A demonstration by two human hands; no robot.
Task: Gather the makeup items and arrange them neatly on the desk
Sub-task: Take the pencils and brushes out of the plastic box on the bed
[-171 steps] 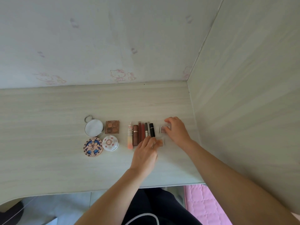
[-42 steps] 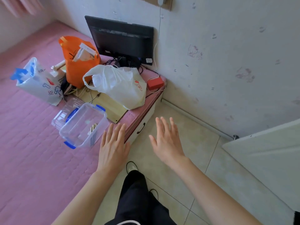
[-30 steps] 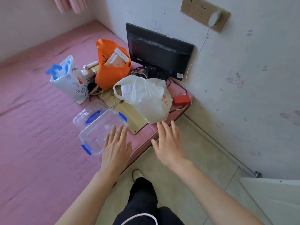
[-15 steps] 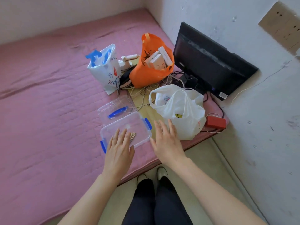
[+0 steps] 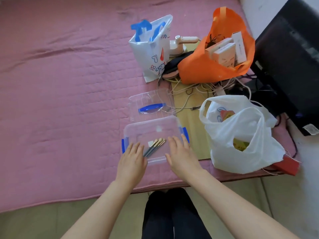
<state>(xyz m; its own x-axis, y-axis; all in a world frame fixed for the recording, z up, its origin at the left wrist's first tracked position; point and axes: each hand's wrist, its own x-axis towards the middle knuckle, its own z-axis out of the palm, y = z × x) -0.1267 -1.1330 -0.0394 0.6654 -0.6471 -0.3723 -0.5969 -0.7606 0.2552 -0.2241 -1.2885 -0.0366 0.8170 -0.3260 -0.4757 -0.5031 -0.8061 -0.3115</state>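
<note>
Both hands — left (image 5: 132, 160), right (image 5: 181, 156), grip flat-fingered — have reached the box (image 5: 153, 135) of brushes (image 5: 155, 145).

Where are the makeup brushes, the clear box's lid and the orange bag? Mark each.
makeup brushes (image 5: 156, 146), head view, on the handles.
lid (image 5: 150, 107), head view, on its blue handle.
orange bag (image 5: 203, 69), head view, on its front side.

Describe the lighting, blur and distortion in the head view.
Head view: soft, even daylight with weak shadows; wide-angle bending toward the edges stretches the forearms; slight softness on the left hand, right hand and makeup brushes; the clear box shows faint sheen, no harsh glare.
</note>
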